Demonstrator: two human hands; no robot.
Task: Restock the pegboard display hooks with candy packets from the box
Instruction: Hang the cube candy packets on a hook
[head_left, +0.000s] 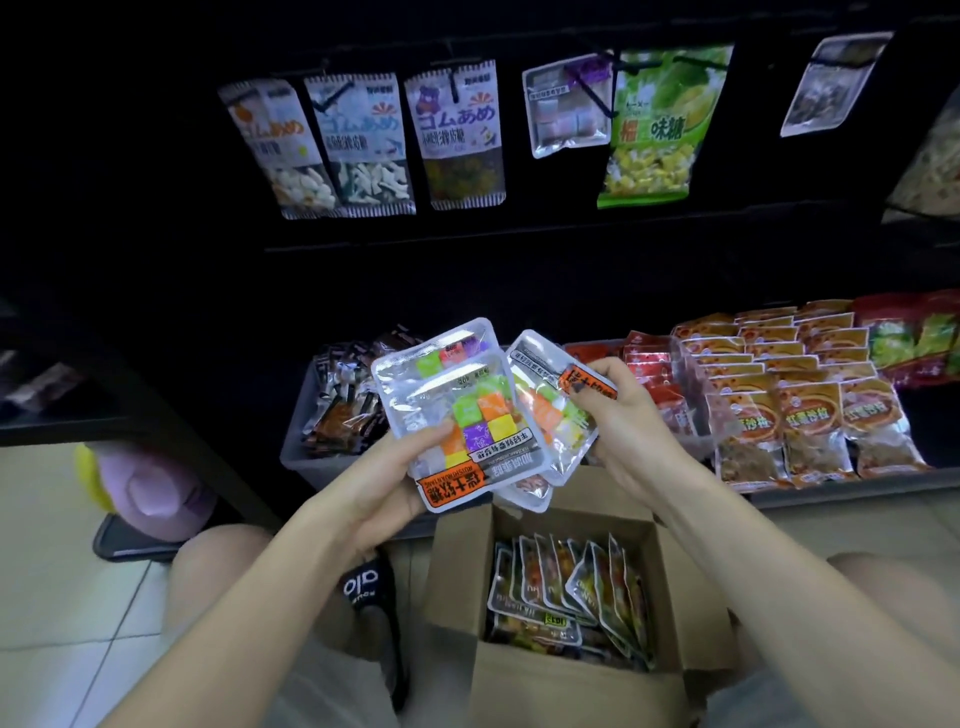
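My left hand (395, 475) grips a small stack of clear candy packets (457, 410) filled with coloured cubes, held above the open cardboard box (457, 670). My right hand (618, 415) pinches another such candy packet (550, 410) by its orange label end, overlapping the stack. More packets (566, 597) stand on edge inside the box. On the dark pegboard (519, 270) above, one matching packet (566, 111) hangs on a hook, between gummy bags (457, 140) and a green bag (660, 130).
A low shelf holds a grey bin (298, 447) of dark snack packs and rows of red and orange packs (789, 400). A purple and yellow object (145, 483) lies at the left. My knees and a black slipper (371, 587) flank the box on the tiled floor.
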